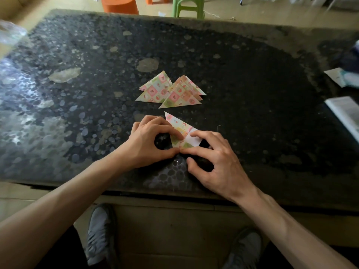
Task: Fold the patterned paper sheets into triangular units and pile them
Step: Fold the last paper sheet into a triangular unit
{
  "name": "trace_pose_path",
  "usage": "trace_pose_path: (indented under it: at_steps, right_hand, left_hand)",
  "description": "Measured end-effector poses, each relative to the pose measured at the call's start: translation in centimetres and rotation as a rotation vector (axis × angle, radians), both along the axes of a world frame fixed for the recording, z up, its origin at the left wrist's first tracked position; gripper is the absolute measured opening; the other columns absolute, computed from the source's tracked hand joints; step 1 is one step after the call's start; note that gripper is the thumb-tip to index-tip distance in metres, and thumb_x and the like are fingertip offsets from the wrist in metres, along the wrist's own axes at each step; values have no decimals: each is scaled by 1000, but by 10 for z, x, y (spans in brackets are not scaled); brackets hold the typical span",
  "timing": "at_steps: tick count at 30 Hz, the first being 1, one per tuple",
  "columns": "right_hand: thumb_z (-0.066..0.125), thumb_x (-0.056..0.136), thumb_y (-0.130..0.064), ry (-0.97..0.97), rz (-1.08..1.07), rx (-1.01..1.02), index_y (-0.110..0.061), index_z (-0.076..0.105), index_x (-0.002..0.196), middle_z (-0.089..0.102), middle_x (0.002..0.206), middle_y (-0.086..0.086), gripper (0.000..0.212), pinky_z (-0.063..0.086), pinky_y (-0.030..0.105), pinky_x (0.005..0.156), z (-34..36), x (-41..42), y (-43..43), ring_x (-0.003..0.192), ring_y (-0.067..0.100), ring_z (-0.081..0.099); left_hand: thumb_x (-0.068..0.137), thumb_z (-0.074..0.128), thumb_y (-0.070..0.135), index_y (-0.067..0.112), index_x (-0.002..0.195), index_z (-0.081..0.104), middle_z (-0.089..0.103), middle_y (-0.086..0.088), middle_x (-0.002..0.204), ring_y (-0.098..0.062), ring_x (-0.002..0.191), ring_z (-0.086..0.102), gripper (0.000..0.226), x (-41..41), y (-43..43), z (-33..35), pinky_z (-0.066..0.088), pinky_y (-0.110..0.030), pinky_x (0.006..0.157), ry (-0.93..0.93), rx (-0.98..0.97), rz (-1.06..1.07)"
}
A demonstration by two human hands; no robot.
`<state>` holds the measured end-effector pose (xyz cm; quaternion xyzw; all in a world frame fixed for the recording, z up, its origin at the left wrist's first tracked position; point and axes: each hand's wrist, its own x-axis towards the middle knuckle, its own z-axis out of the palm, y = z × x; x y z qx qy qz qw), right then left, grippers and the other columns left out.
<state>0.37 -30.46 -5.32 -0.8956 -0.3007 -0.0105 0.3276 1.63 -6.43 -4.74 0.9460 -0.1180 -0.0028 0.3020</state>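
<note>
One patterned sheet [178, 124], partly folded, was seen lying on the dark speckled desk [262, 94], near the front edge and about midway between left and right. One pointed corner of it was aimed away to the far left, and one flap was turned over so that its white underside showed. Two hands were placed on it. The left hand [151, 140] was curled, the sheet's near left edge pinched between thumb and forefinger. The right hand [215, 158] was bent over the right side, its forefinger pressed on the white flap and a second fingertip set against the sheet's near edge, while its thumb was rested on the desk just beside the paper.

Just beyond the sheet, the folded triangles [171, 92] were gathered in two overlapping groups. Two could be counted in the left group; in the right group several were fanned over one another, and their exact number could not be told.

At the right edge of the desk, one open booklet [343, 111] and one white paper [338, 76] were seen. Beyond the far edge, one orange stool [119, 4] and one green stool [187, 5] were stood on the floor. Two grey shoes [99, 232] were visible below the near edge.
</note>
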Motion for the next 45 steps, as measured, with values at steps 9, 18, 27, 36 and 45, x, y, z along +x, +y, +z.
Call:
trace_pose_path:
  at_steps: [9,18,27,36,45]
  right_hand:
    - [61,94,-39,-29,-70,31,-30,80,110,60,133,-6,26,37,25,108,-2,2,1,132,10,46]
    - [63,94,-36,-30,-132,86,-22,82,100,64,129,-3,24,35,12,105,-3,3,-1,127,10,50]
    - [62,96,-33,-73,-120,45,-21,82,104,66,128,-2,24,41,22,108,-1,0,0,129,12,51]
    - [68,93,-25,-70,-181,99,-16,82,94,69,126,0,17,45,24,107,0,-2,0,126,10,56]
    - [67,93,-24,-68,-186,81,-13,74,82,69,125,0,17,47,25,105,-1,-1,2,125,9,56]
  left_hand:
    - [69,55,80,51,108,69,54,27,116,-3,130,33,51,-1,-6,4,22,-36,104,17,16,44]
    - [78,73,64,46,109,70,55,22,119,-7,131,33,36,0,-8,7,26,-43,108,41,23,54]
    - [76,71,67,47,108,70,54,24,118,-6,130,33,39,0,-8,6,26,-40,107,43,28,59]
    - [77,75,63,47,108,70,54,23,119,-7,132,33,35,-1,-8,8,23,-37,104,52,33,55]
    - [80,74,59,50,112,67,51,20,124,-4,131,27,34,1,-3,13,16,-32,102,84,78,4]
